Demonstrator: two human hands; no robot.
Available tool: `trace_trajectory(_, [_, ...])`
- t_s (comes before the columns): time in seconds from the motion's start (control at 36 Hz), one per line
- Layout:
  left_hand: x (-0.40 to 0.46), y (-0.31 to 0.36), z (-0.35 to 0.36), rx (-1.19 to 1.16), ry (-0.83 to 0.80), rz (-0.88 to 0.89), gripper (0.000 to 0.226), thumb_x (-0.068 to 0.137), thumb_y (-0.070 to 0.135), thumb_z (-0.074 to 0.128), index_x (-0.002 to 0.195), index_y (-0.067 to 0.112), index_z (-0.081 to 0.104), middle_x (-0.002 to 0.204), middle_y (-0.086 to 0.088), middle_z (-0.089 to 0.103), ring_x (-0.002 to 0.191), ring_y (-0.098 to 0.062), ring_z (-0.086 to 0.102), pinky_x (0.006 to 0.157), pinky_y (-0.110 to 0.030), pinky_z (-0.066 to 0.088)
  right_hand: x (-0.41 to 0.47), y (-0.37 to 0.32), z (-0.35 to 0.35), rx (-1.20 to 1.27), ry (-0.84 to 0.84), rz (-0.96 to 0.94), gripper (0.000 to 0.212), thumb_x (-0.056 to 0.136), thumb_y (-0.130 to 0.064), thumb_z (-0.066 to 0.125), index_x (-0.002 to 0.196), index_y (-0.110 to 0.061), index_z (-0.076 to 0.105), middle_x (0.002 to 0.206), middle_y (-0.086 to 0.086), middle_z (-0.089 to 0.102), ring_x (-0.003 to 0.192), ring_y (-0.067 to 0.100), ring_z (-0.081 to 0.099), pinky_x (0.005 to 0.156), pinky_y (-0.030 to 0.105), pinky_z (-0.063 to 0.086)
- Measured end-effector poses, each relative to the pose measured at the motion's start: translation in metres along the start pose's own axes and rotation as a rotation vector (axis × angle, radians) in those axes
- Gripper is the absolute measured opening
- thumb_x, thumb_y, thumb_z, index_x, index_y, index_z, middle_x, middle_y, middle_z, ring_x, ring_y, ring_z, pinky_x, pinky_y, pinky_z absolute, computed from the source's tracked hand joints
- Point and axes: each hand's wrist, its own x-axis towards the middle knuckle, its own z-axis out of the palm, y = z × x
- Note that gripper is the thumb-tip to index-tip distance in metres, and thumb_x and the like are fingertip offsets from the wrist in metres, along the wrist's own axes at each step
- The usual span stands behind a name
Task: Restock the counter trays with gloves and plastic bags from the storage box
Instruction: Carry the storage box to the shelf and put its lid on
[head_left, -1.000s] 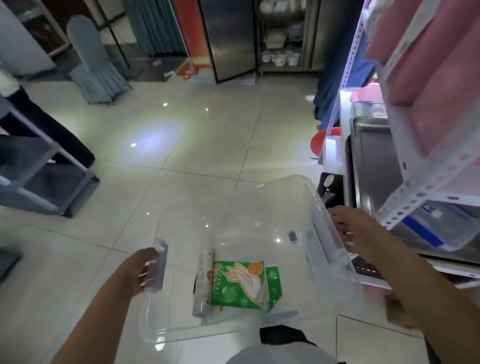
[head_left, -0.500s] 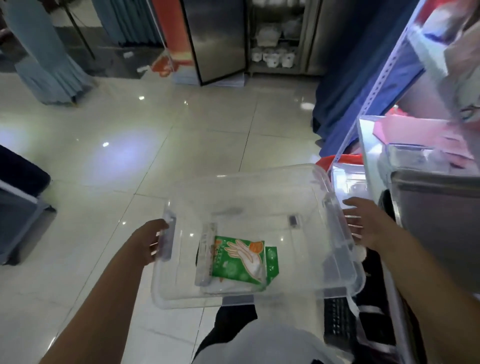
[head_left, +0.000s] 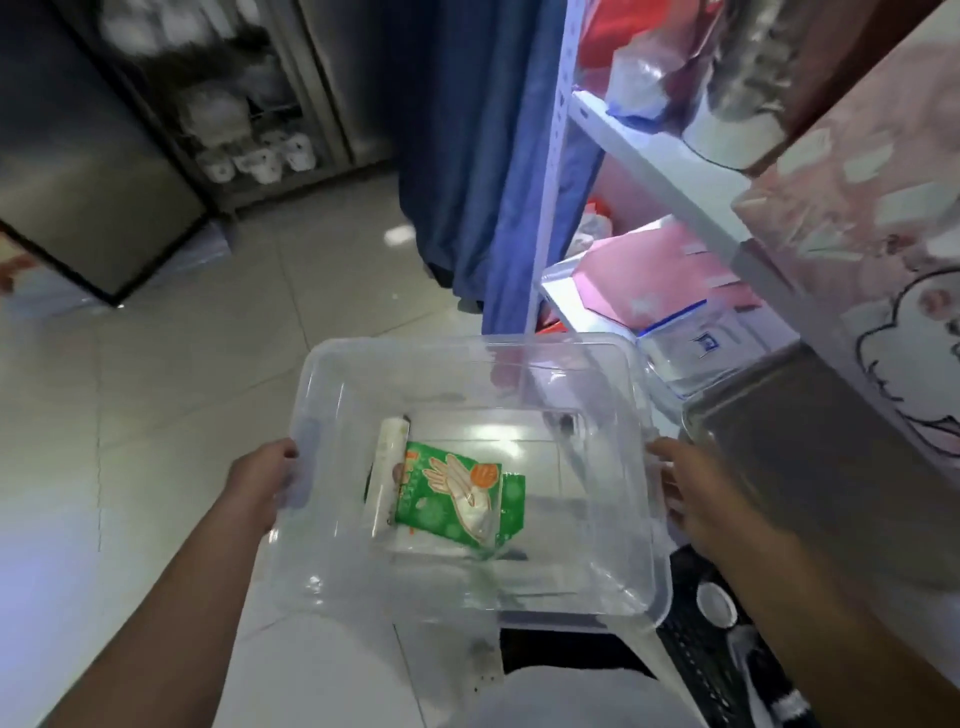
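The left hand (head_left: 262, 483) grips the left side handle of the clear storage box (head_left: 613, 582), fingers curled closed around the handle edge. The box is held level above the tiled floor (head_left: 156, 415), in front of the person's body. Inside, on the box floor toward its left half, lies a white roll of plastic bags (head_left: 388, 475), and touching its right side is a green glove packet (head_left: 454, 499) printed with a hand picture; a second green packet edge shows beneath it. The right hand (head_left: 696, 499) clasps the right rim of the box, fingers wrapped closed over the edge. Farther right stands a white shelf unit (head_left: 649, 150), with a pink box (head_left: 644, 275) and a clear lidded container (head_left: 685, 353) on its lower level.
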Motion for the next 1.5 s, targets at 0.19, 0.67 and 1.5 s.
trace_trajectory(0.19, [0.078,0.094,0.057,0.191,-0.101,0.010,0.011,0.087,0.011,0.056,0.077,0.006,0.059,0.050,-0.006,0.059,0.053,-0.026,0.048,0.055,-0.035,0.037,0.053,-0.019,0.050,0.088,0.114,0.082,0.041,0.083,-0.025,0.062,0.119,-0.007,0.061,0.110,0.024,0.064,0.099,0.036,0.061,0.086,0.046,0.049])
trace_trajectory(0.67, [0.269,0.136,0.180,0.915,-0.433,0.230,0.005,0.084,0.013,0.062,0.086,0.008,0.062,0.087,-0.017,0.063,0.065,-0.029,0.056,0.055,-0.030,0.043,0.105,0.056,0.160,0.306,0.496,0.413,0.029,0.097,-0.013,0.053,0.121,-0.004,0.064,0.085,0.005,0.056,0.063,0.007,0.044,0.059,0.020,0.038])
trace_trajectory(1.5, [0.496,-0.116,0.465,1.133,-0.902,0.554,0.028,0.095,0.025,0.062,0.113,0.003,0.066,0.097,-0.020,0.064,0.084,-0.038,0.061,0.068,-0.047,0.058,0.352,0.415,0.208,0.261,0.974,0.354,0.017,0.083,-0.021,0.071,0.074,-0.006,0.071,0.069,0.016,0.062,0.061,0.032,0.056,0.068,0.042,0.049])
